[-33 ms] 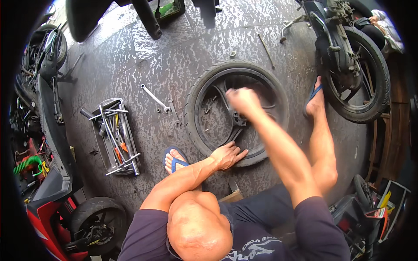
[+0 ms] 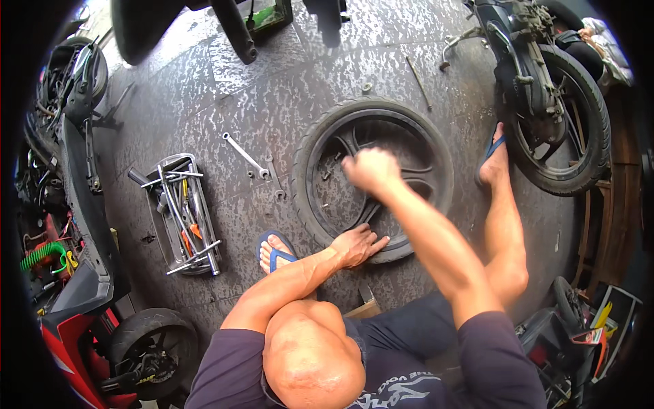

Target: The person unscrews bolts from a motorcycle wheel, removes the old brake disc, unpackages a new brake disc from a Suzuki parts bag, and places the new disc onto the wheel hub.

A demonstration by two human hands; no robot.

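Wheel [image 2: 368,208] beneath both hands [image 2: 354,247] [image 2: 373,170]; right contact unclear.

pale lettering [image 2: 402,390] | dark shirt [image 2: 501,361] // small yellow lettering [image 2: 146,379] | black swingarm [image 2: 122,384], lower left

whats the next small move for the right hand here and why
Probably lower the right hand toward the middle of the wheel: it is curled over the flat-lying wheel, whose near edge the left hand rests on, perhaps steadying it.
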